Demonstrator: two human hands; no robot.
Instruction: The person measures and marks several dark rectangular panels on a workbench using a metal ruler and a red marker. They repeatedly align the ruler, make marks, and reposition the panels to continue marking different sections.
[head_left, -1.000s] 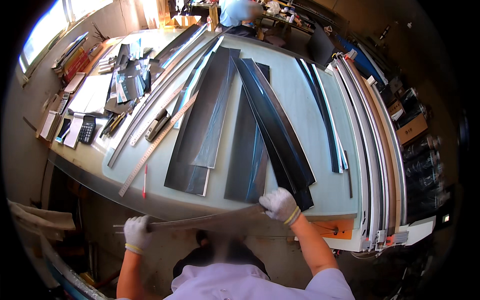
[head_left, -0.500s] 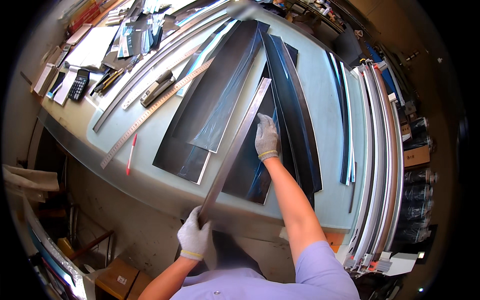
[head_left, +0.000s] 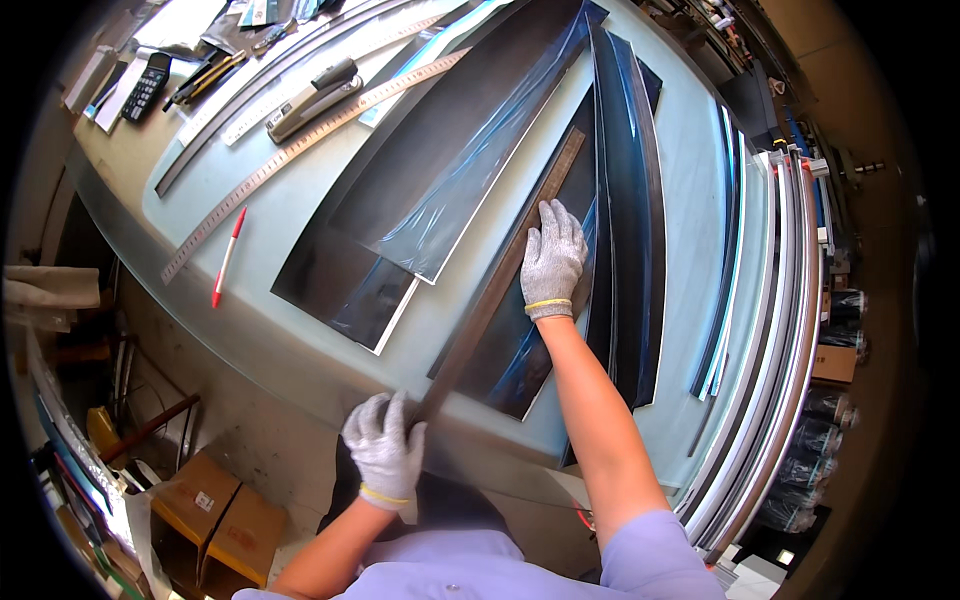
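Note:
A long flat metal strip (head_left: 505, 265) slants over a dark panel (head_left: 505, 375) on the table, its near end reaching past the table's front edge. My left hand (head_left: 385, 445), in a pale knitted glove, has that near end between thumb and forefinger; the other fingers are loosely spread. Over the panel, my gloved right hand (head_left: 555, 255) lies flat with fingers stretched forward, its left side beside or on the strip. To its right lie long curved dark strips (head_left: 632, 220) with bluish film. Left of the metal strip are wide dark panels (head_left: 345, 290) partly covered in wrinkled clear film.
On the left of the table lie a steel ruler (head_left: 300, 145), a stapler (head_left: 315, 100), a red-and-white pen (head_left: 229, 258) and a calculator (head_left: 147, 87). Long profiles (head_left: 775, 350) line the right edge. Cardboard boxes (head_left: 205, 500) stand below on the left.
The metal strip has turned from its bright face to a darker one and shifted against the panel. My right hand lies flatter beside it. My view has shifted, and the left fingers are looser.

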